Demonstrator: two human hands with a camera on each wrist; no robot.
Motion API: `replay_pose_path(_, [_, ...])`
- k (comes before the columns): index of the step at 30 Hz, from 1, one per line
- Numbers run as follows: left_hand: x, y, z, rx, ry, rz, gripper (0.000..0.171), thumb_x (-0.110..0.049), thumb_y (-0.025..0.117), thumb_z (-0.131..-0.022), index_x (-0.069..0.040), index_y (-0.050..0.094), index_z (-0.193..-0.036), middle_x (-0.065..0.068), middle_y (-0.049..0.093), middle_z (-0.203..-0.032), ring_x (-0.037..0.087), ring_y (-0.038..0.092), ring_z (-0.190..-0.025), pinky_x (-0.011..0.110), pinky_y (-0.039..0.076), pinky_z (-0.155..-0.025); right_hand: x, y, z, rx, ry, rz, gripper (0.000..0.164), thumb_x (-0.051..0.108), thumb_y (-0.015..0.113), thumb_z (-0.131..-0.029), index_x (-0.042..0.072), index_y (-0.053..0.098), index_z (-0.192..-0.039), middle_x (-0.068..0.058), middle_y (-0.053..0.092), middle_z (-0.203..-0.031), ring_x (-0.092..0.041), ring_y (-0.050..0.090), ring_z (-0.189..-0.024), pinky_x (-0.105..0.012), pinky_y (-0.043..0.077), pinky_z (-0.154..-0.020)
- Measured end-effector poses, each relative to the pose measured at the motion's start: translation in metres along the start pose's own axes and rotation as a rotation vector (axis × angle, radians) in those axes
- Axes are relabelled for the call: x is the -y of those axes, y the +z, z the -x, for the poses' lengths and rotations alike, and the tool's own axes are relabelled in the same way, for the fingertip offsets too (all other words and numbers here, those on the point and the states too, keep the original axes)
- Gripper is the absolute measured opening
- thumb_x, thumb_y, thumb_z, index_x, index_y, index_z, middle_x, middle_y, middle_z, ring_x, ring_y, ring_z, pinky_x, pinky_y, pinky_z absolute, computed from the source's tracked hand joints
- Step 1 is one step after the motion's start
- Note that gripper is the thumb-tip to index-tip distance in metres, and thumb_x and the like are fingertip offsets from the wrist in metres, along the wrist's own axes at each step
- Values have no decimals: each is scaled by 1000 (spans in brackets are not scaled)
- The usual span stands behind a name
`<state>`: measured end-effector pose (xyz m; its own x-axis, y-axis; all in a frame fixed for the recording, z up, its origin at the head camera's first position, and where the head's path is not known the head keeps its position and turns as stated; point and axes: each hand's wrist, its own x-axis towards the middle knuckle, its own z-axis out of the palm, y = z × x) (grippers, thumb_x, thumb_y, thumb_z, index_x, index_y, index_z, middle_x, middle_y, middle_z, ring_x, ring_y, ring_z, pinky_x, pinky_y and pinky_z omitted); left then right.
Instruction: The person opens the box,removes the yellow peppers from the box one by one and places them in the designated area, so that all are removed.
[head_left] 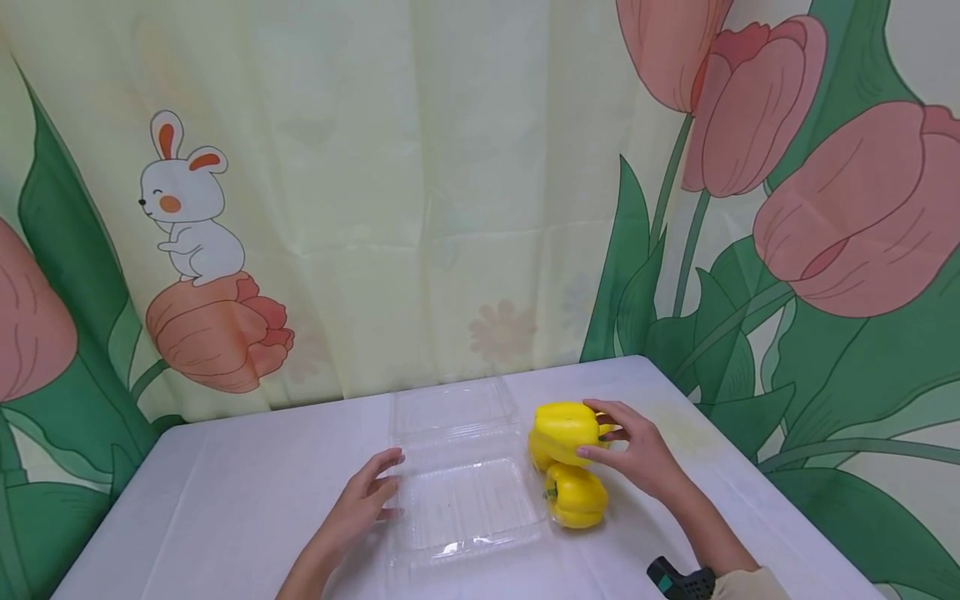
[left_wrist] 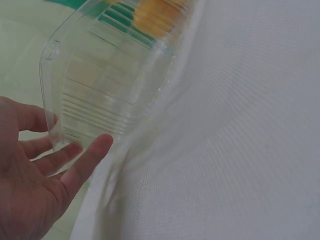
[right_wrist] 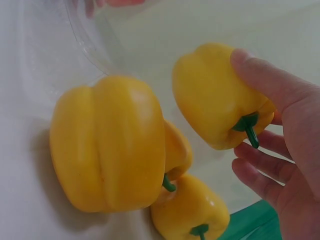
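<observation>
My right hand [head_left: 637, 450] holds a yellow bell pepper [right_wrist: 210, 95] with a green stem, thumb on one side and fingers on the other. The held pepper is raised above other yellow peppers; a large one [right_wrist: 107, 145] shows beside it in the right wrist view, and another [head_left: 577, 500] lies nearer in the head view. A clear plastic clamshell container [head_left: 472, 548] lies opened flat, its base towards me. My left hand [head_left: 358, 504] is at the base's left side, fingers loosely bent, with fingertips at the wall; whether they press it cannot be told.
The container's lid half [head_left: 453, 412] extends towards the back of the white-covered table [head_left: 247, 492]. Behind the table hangs a curtain [head_left: 360, 208] printed with tulips and a rabbit. A black wrist device [head_left: 678, 579] shows by my right sleeve [head_left: 750, 586].
</observation>
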<state>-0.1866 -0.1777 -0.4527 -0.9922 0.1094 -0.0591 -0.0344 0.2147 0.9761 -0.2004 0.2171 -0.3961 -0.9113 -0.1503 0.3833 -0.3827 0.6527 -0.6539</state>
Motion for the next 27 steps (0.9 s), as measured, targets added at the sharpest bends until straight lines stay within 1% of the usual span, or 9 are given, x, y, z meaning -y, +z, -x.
replay_pose_path(5, [0,0,1,4,-3,-11,47,-8,50,-98,-10,40,-144,15,43,-148,38,49,-129,44,59,-82,-2,-1,2,-2,3,0,68,34,80,-78,13,53,-136,-7,58,-132,-23,60,-108,-14,53,-82])
replay_pose_path(9, [0,-1,0,15,12,8,47,-8,49,-98,-8,39,-144,17,42,-148,39,48,-130,44,59,-82,-3,-2,3,0,16,2,69,35,80,-78,12,52,-137,-8,58,-132,-23,60,-108,-17,55,-83])
replay_pose_path(15, [-2,-1,1,17,23,25,46,-7,48,-98,-7,40,-144,16,42,-148,40,47,-131,43,59,-82,-6,-5,4,2,30,14,69,36,80,-78,11,52,-137,-9,58,-133,-24,59,-109,-31,59,-85])
replay_pose_path(17, [-2,-1,1,15,25,25,46,-7,48,-99,-8,40,-144,16,42,-149,40,47,-131,43,59,-82,-7,-5,5,-1,30,21,69,36,80,-78,12,52,-137,-8,58,-133,-24,59,-109,-33,59,-85])
replay_pose_path(18, [-2,-1,1,15,28,26,46,-7,48,-99,-8,40,-144,16,42,-149,40,46,-131,43,59,-82,-8,-6,5,-3,30,22,69,35,80,-78,12,52,-137,-8,58,-133,-24,59,-110,-32,59,-85])
replay_pose_path(24, [-1,-1,0,12,36,32,46,-7,48,-99,-8,40,-143,15,42,-148,39,46,-132,42,59,-82,-9,-8,7,-1,35,32,69,35,79,-78,13,52,-137,-8,58,-132,-23,58,-109,-14,53,-82])
replay_pose_path(25, [-1,-1,1,12,36,32,45,-7,48,-99,-8,40,-143,16,42,-148,39,46,-132,42,59,-82,-9,-8,7,-1,37,32,69,36,79,-78,13,52,-137,-8,58,-132,-23,58,-109,-12,52,-81])
replay_pose_path(27, [0,-1,0,13,37,32,45,-7,48,-99,-8,40,-143,16,42,-148,39,46,-132,42,59,-82,-10,-9,8,-1,40,35,69,36,79,-78,14,52,-137,-8,57,-132,-23,58,-109,-13,52,-81])
